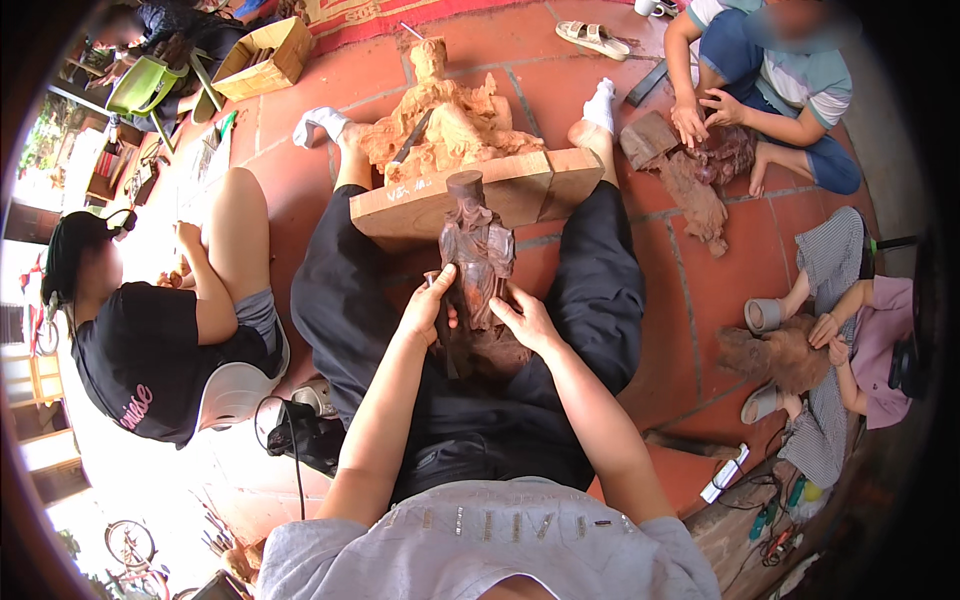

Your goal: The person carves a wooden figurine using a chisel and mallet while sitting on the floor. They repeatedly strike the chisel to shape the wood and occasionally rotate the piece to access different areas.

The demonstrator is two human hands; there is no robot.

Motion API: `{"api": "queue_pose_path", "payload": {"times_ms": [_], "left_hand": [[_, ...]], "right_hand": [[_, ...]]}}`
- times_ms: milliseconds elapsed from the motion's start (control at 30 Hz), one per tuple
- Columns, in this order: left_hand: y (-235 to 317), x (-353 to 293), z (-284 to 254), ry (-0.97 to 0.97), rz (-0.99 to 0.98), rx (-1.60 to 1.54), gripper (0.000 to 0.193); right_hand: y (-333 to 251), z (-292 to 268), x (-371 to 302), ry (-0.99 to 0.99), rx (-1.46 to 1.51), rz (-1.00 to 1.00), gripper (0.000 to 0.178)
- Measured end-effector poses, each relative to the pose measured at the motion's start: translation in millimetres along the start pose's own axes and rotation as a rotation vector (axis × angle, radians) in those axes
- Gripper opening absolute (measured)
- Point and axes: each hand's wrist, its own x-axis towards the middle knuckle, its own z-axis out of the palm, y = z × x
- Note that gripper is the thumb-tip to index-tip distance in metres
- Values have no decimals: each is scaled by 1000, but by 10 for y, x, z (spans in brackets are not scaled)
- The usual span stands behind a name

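Observation:
A dark brown carved wooden statue (pixel 477 250) of a robed figure in a tall hat stands upright between my thighs. My left hand (pixel 430 305) is closed against its left side, thumb on the robe. Beside that thumb a dark, stick-like piece with a round end shows; I cannot tell whether it is a tool or part of the carving. On the other side my right hand (pixel 527 320) grips the statue's lower right, its fingers partly hidden. The statue's base sits in shadow near my lap.
Beyond it, a larger pale carving (pixel 450 125) rests on a thick wooden block (pixel 560 185) between my feet, a dark flat tool leaning on it. Co-workers sit left and right with carvings. A box (pixel 263 58), sandal (pixel 592 40) and power strip (pixel 725 473) lie around.

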Motion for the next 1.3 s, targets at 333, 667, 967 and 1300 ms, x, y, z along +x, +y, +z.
{"api": "queue_pose_path", "payload": {"times_ms": [333,667,967,1300], "left_hand": [[-43,-108,-76,85,69,-151,39],[-19,-216,-51,78,73,-80,45],[70,-255,-74,15,111,-129,48],[760,-837,-896,-103,357,-483,32]], "right_hand": [[-53,-58,319,-233,-31,54,60],[70,-5,212,-219,127,62,51],[96,53,63,86,9,21,39],[392,-1084,-1116,849,-414,-18,25]]}}
